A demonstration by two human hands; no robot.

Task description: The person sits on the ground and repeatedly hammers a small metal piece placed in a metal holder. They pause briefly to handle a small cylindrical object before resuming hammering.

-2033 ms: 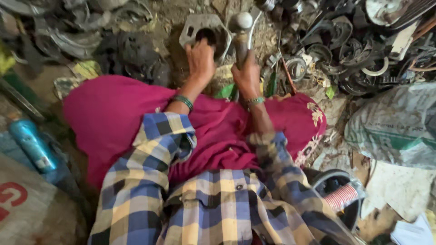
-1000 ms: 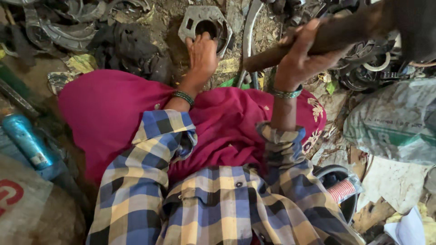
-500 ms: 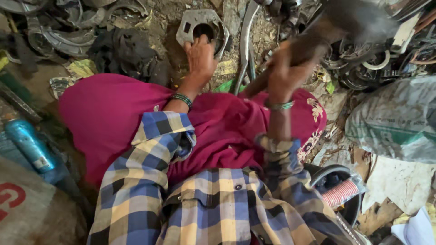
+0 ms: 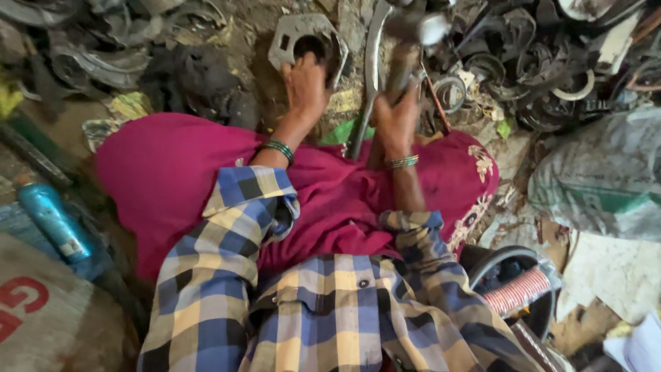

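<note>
My left hand [image 4: 305,88] presses down on a flat grey metal plate [image 4: 292,34] with a large round hole, lying on the dirt ground. My right hand [image 4: 397,120] grips the wooden handle of a hammer [image 4: 407,41]; its steel head is low, blurred, just right of the plate. A curved metal bar [image 4: 368,76] runs up from my lap between the two hands. Green bangles sit on both wrists. A magenta cloth [image 4: 179,172] covers my legs.
Heaps of dark metal rings and scrap [image 4: 544,62] lie to the right, more scrap [image 4: 103,41] at upper left. A blue bottle [image 4: 51,220] lies at left by a sack [image 4: 41,317]. A grey woven bag [image 4: 606,172] sits at right, a spool [image 4: 516,289] below it.
The hammer was raised high to the right and has swung back down beside the plate. My left hand stayed on the plate.
</note>
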